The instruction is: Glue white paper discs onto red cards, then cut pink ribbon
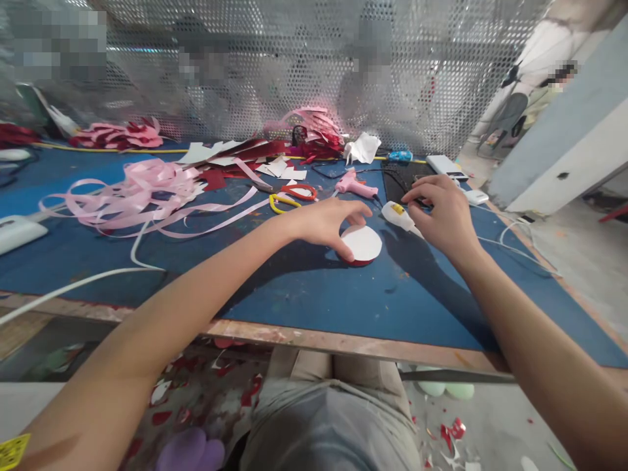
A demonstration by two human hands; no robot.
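My left hand curls around a round disc with a white top and a red underside. The thumb presses its near left rim, and the fingers arch over its far side. The disc sits on or just above the blue table. My right hand is to the right, its thumb and fingers drawn together; whether anything small is between them is hidden. Just left of its thumb lies a white object with a yellow label. Beyond the disc lies a pink glue gun with a dark cord.
Left of the glue gun are red-handled scissors and a yellow handle. A pile of pink ribbon spreads over the left side. Paper and red scraps lie behind. A perforated metal screen borders the back; white cables run right.
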